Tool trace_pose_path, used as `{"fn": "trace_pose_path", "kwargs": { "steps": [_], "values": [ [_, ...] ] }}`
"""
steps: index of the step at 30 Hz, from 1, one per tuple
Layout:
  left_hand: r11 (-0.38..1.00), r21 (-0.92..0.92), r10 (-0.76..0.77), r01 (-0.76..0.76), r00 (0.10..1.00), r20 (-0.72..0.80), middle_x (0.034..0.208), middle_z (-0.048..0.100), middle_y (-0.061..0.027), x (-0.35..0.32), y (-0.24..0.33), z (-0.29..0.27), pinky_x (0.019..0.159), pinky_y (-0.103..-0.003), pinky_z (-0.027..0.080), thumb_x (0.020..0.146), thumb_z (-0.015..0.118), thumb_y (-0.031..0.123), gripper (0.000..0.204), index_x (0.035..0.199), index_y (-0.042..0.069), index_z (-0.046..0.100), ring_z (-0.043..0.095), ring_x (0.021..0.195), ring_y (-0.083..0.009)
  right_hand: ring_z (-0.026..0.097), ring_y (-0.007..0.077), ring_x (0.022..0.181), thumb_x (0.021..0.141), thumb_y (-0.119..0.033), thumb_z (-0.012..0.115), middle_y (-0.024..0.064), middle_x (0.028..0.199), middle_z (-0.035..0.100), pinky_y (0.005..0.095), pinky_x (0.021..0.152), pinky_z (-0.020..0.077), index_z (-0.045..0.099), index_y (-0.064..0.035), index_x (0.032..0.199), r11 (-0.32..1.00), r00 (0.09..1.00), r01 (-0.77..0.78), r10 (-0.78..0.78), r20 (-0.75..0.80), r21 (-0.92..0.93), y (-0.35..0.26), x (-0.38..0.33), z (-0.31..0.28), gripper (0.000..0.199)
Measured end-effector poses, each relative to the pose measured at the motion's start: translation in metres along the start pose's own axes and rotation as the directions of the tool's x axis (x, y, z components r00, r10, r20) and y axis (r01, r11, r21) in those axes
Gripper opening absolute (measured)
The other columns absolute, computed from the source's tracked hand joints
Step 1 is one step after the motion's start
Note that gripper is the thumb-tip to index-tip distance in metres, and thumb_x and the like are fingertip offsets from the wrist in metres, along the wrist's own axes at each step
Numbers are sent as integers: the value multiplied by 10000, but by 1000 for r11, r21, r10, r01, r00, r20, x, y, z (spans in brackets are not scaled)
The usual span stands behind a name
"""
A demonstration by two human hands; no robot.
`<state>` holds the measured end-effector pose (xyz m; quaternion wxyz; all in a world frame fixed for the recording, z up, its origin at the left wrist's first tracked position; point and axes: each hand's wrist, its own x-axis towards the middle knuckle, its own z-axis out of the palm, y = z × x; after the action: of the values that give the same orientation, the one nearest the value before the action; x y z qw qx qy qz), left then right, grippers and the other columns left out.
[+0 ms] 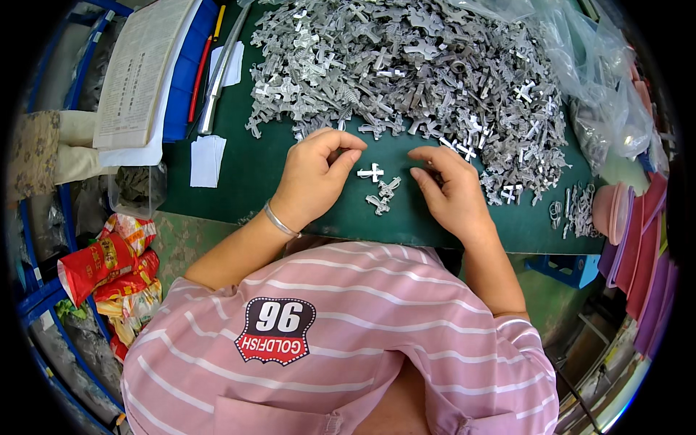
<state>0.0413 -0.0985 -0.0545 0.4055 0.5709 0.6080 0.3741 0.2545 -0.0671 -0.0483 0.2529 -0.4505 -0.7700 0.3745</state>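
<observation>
A large heap of small grey metal cross-shaped pieces [406, 69] covers the far part of the green table [268, 174]. Between my hands lie a bright metal cross [371, 172] and, just nearer to me, a couple of tangled grey metal pieces [383, 196]. My left hand [319, 170], with a silver bangle at the wrist, is closed, thumb and index fingertips together; whatever they may pinch cannot be made out. To the right of the loose pieces, my right hand [453, 190] hovers with curled fingers, thumb and index apart, and no piece shows between them.
Left on the table are a blue tray with papers [141, 80], a red pencil [200, 80], a metal bar [220, 80] and white slips [207, 161]. Clear plastic bags [602, 80] lie at the right. A smaller metal pile [580, 210] sits near the right edge, above a blue stool [565, 270].
</observation>
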Motion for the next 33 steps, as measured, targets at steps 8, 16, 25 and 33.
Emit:
{"fn": "trace_pose_path", "kwargs": {
  "steps": [8,16,25,33],
  "values": [
    [879,326,277,-349,928,249,816,540,-102,2,-8,10,643,-322,469,692,709,24,360,1032,43,593,566,720,-261,595,301,710,788,-75,600,103,809,548,401,583,479,627,-73,952,959,980,123,-78,182,-256,-4,-7,7,165],
    [624,-551,-216,554,800,560,782,539,-35,2,13,-4,438,-222,358,804,594,2,308,1108,-20,543,450,545,-90,493,153,544,873,-204,525,155,831,552,206,390,304,564,51,935,167,937,-267,-184,296,949,34,-24,-33,265],
    [512,-778,79,365,881,466,801,474,-96,6,0,-3,426,-213,373,836,540,57,90,901,-6,542,458,634,-133,446,35,599,806,-19,654,-30,671,531,171,461,313,635,-9,904,676,875,-375,485,0,635,22,-43,-42,100],
    [842,175,347,-510,761,548,739,505,-74,1,0,7,598,-336,459,635,752,81,310,918,51,629,547,682,-237,554,153,642,770,-48,665,81,755,599,262,579,444,639,-8,896,980,986,-157,162,-37,119,10,-36,-17,135]
  ]
}}
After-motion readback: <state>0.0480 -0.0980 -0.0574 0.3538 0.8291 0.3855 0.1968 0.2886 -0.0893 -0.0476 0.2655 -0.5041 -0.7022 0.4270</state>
